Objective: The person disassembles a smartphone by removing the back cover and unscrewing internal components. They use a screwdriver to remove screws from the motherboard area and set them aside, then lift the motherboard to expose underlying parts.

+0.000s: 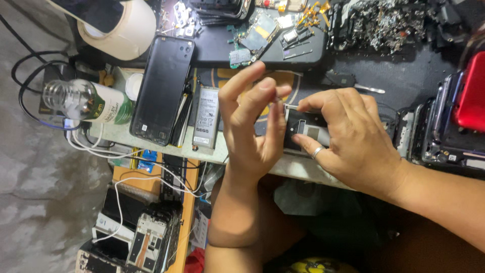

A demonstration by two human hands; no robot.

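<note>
An opened black phone body (303,129) lies flat near the front edge of the workbench. My right hand (353,136), with a ring on one finger, presses down on it and holds it at its top and bottom edges. My left hand (255,126) hovers just left of the phone with thumb and forefinger pinched together above its edge; whatever sits between the fingertips is too small to see. A grey phone battery (205,117) lies left of my left hand.
A black phone back cover (162,88) rests beside the battery. A clear bottle (86,102) lies on its side at the left, with a roll of tape (124,28) above it. Circuit boards (257,35) and scrap parts (384,23) fill the back. Phone frames (151,237) are stacked below.
</note>
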